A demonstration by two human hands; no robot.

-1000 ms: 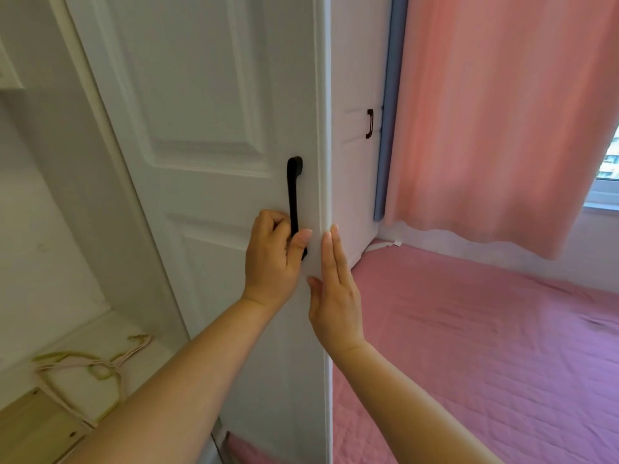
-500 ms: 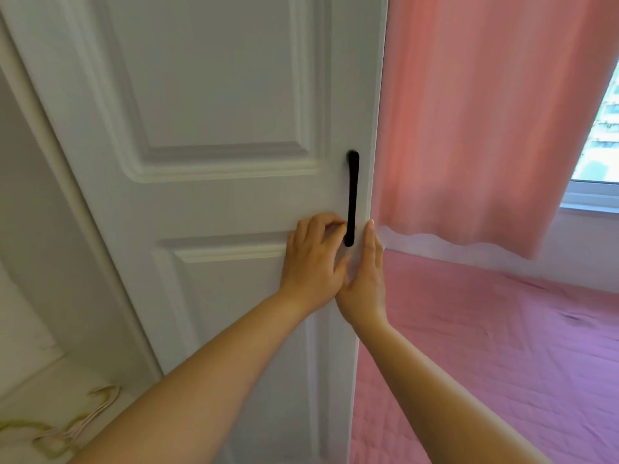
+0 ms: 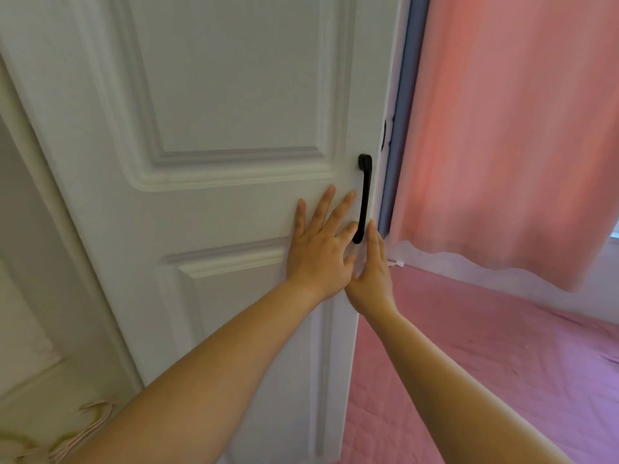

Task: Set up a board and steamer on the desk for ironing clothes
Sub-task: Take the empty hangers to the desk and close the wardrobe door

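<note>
White panelled wardrobe door (image 3: 207, 128): left hand (image 3: 318, 252) and right hand (image 3: 371, 276) press flat, fingers straight.

So the white paneled wardrobe door (image 3: 207, 202) fills most of my view, standing upright and swung partway, free edge over at 3 o'clock. Two raised panels on it, one above the other. Its slim black handle (image 3: 364, 199) runs vertically right along that edge, just right of center.

home bedroom | white wardrobe door (image 3: 207, 135) | pink curtain (image 3: 502, 128) | pink quilt (image 3: 485, 363) (bed)
</note>
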